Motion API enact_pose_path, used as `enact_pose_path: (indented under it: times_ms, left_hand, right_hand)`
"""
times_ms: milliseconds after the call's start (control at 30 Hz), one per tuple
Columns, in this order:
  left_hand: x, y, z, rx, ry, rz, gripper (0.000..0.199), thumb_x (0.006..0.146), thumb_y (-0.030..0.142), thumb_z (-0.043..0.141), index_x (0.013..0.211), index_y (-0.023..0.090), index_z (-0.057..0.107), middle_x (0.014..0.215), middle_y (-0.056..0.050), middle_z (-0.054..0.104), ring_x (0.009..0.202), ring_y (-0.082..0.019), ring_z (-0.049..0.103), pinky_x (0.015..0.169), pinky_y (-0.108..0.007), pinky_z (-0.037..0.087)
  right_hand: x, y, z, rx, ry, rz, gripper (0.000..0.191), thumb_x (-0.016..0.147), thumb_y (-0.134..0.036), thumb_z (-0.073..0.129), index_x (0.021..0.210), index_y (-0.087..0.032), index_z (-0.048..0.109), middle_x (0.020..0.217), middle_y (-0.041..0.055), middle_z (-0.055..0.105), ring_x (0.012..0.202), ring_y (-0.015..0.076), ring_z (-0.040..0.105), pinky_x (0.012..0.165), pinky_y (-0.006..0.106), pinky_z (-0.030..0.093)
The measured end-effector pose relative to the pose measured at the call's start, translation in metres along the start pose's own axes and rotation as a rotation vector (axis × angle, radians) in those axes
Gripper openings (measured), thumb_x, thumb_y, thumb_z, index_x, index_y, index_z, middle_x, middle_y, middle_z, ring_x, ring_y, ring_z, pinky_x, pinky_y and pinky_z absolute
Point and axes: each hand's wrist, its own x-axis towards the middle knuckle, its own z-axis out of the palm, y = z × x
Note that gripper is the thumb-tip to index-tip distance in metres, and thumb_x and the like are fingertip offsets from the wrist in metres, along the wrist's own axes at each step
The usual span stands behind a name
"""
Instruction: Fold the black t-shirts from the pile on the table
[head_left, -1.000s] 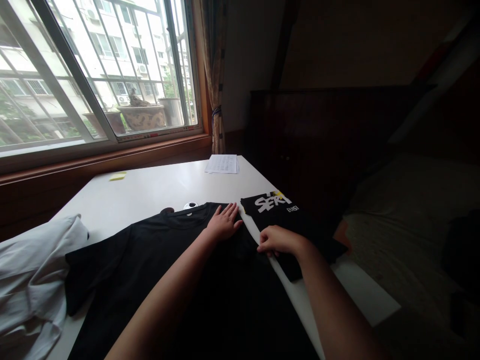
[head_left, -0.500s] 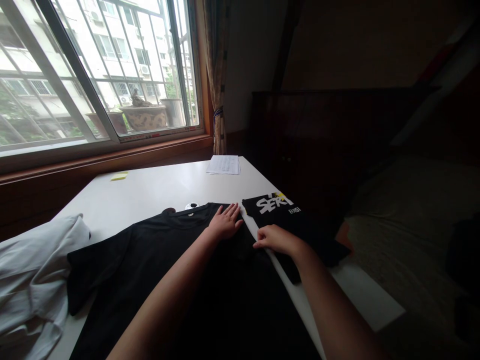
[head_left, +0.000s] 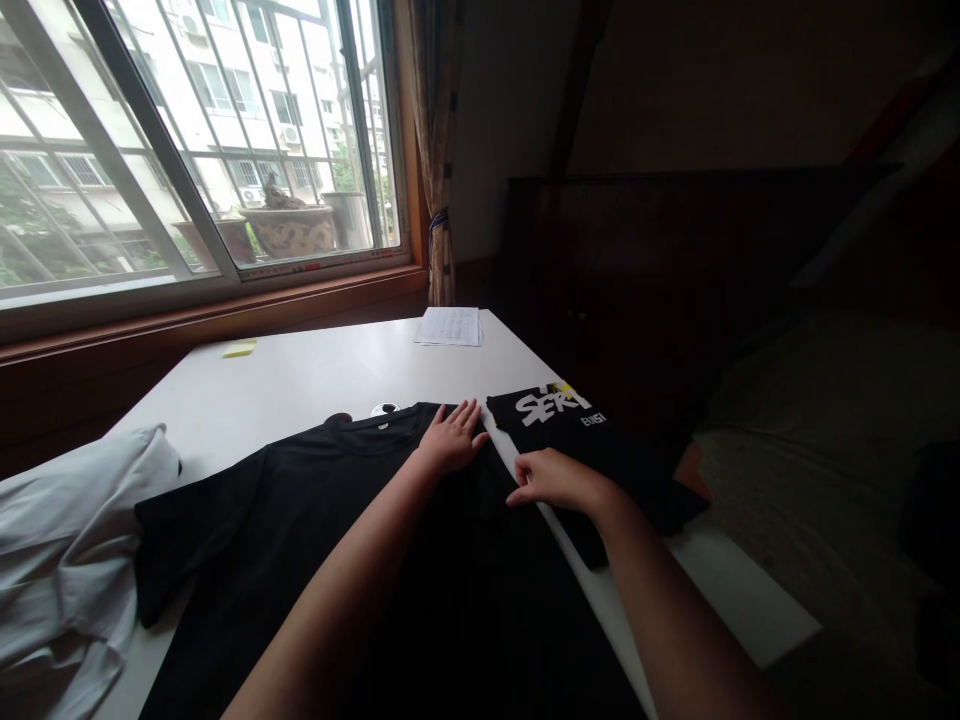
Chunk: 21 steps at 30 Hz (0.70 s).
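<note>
A black T-shirt (head_left: 315,510) lies spread on the white table (head_left: 322,370), its collar toward the window side. My left hand (head_left: 452,438) rests flat on its upper right part, fingers spread. Just right of the shirt's edge is my right hand (head_left: 551,478), thumb apart from its curled fingers, with nothing visible between them. It is beside a folded black garment (head_left: 529,432) with white and yellow lettering. Dark fabric hides what lies under the right hand.
Light grey cloth (head_left: 67,560) is bunched at the left. Papers (head_left: 450,327) lie at the far edge, a yellow note (head_left: 238,348) at the far left. A white round object (head_left: 385,409) sits behind the collar.
My right thumb has moved slightly away from the curled fingers. My left hand stays flat on the shirt, and the view has shifted a little.
</note>
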Motion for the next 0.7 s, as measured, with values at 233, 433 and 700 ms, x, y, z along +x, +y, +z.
enact_pose_path:
  times_ms: [233,433,700]
  left_hand:
    - [-0.003,0.004,-0.006,0.028,-0.004,0.0,0.065,0.105,0.053,0.026,0.16,0.018,0.025,0.167,-0.007,0.02,0.155,-0.023,0.019,0.126,-0.052,0.016]
    - [-0.001,0.001,-0.004,0.017,-0.016,0.004,0.067,0.105,0.056,0.025,0.161,0.019,0.023,0.167,-0.007,0.019,0.156,-0.023,0.017,0.126,-0.053,0.015]
    - [0.002,-0.007,-0.002,-0.005,-0.041,0.035,0.069,0.104,0.058,0.026,0.162,0.02,0.021,0.168,-0.007,0.016,0.156,-0.024,0.016,0.126,-0.054,0.013]
  right_hand:
    - [0.007,-0.033,0.017,0.025,0.064,-0.277,0.024,0.076,-0.036,0.083,0.078,-0.02,0.065,0.079,0.0002,0.067,0.072,0.0157,0.057,0.063,0.027,0.037]
    - [0.012,-0.031,0.027,-0.005,-0.089,-0.31,0.03,0.07,-0.042,0.087,0.075,-0.021,0.066,0.084,-0.0011,0.065,0.077,0.0162,0.057,0.065,0.026,0.038]
    - [0.013,-0.029,0.028,0.022,-0.169,-0.299,0.029,0.073,-0.042,0.085,0.075,-0.021,0.065,0.083,-0.0017,0.064,0.077,0.0154,0.055,0.065,0.025,0.037]
